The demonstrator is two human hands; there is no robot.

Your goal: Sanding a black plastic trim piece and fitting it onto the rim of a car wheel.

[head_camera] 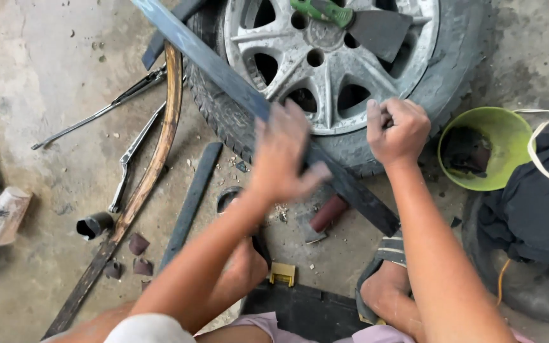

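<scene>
- Along the bottom edge of the frame, our knees and two sandalled feet [386,289] sit close to the work; one foot rests at the low end of the long dark flat bar [236,89], seemingly to pin it.
- At centre, our left hand [284,155] lies over the bar, blurred; whether its fingers are closed on the bar we cannot tell.
- Right of centre, our right hand [398,130] is curled shut at the tyre's edge; what it pinches, if anything, is hidden.
- Running from lower right to upper left, the bar leans across the wheel [325,63], which props it at a working slope.
- At lower centre, a small hatchet [322,219] lies on the concrete floor [46,70] under the bar, within reach.
- At left, a curved wooden strip [150,171], metal rods [96,117] and a paper cup [1,216] lie aside.
- At right, a green bowl [497,136] sits just beside the tyre.
- At top, a green-handled scraper [357,22] rests on the rim.
</scene>
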